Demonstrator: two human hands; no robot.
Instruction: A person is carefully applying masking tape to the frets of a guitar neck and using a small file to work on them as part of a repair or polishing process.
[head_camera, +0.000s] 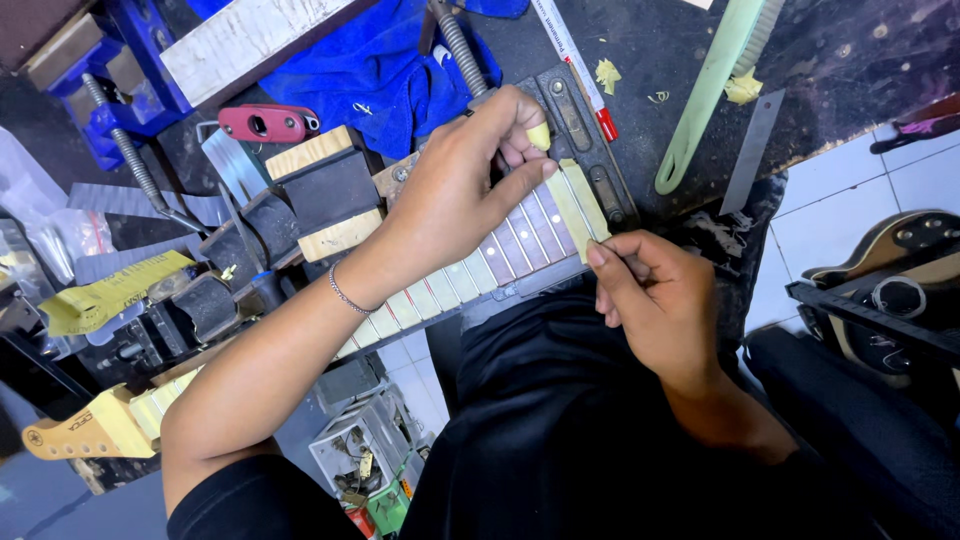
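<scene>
The person wears a black short-sleeved top: its dark fabric fills the lower middle of the head view, and one sleeve ends above the elbow of the left arm, low in the frame. Both forearms are bare. The left hand (455, 195) has a thin silver chain bracelet (345, 297) round the wrist, made of small links that catch the light. The right hand (655, 305) carries no ring, band or watch that can be seen, and its wrist is bare down to where the black cloth begins. The fingers (515, 125) of both hands are ungloved, with short plain nails.
</scene>
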